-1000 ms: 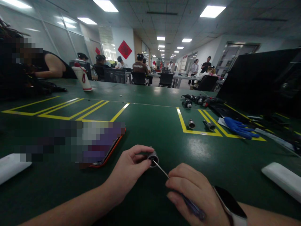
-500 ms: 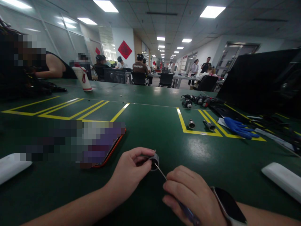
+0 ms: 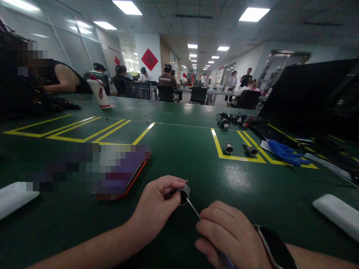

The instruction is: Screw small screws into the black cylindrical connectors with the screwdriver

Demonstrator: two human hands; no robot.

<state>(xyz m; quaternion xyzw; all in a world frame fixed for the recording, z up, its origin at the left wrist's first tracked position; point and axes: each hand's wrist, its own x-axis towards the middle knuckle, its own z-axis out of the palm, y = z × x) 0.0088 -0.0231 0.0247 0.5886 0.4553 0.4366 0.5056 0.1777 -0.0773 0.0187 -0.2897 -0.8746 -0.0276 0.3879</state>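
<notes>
While the left hand (image 3: 157, 203) pinches a small metal cylinder (image 3: 184, 194) at lower centre, the right hand (image 3: 227, 233) (watch on its wrist) grips a thin screwdriver (image 3: 193, 208), its tip inside the cylinder's open end.

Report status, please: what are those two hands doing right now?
Left hand pinching small metal part. Right hand gripping thin screwdriver, tip at the part's open end. Phone beside left hand, not touching.
</notes>
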